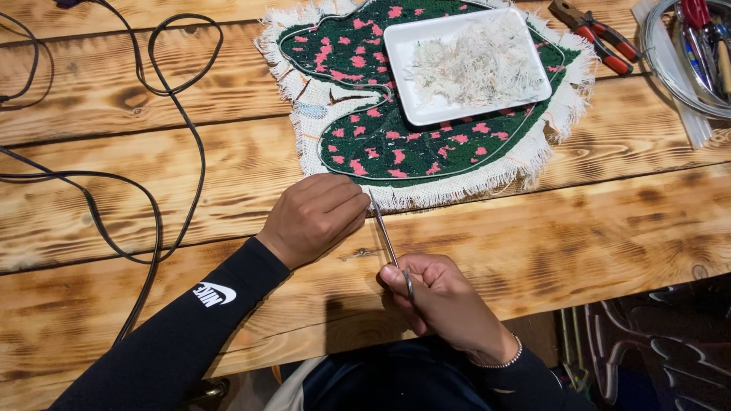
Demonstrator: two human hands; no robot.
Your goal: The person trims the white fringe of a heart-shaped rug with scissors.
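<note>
Right hand [445, 301] holds scissors [387, 242] beside left hand [320, 215], at rug [396, 144] fringe.

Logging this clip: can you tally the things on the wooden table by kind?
Woven piece, green with pink flecks: 1
White tray of thread trimmings: 1
Scissors, in the right hand, left hand beside: 1
Red-handled pliers: 1
Black cable: 1
Wire coil: 1
Total: 6
</note>
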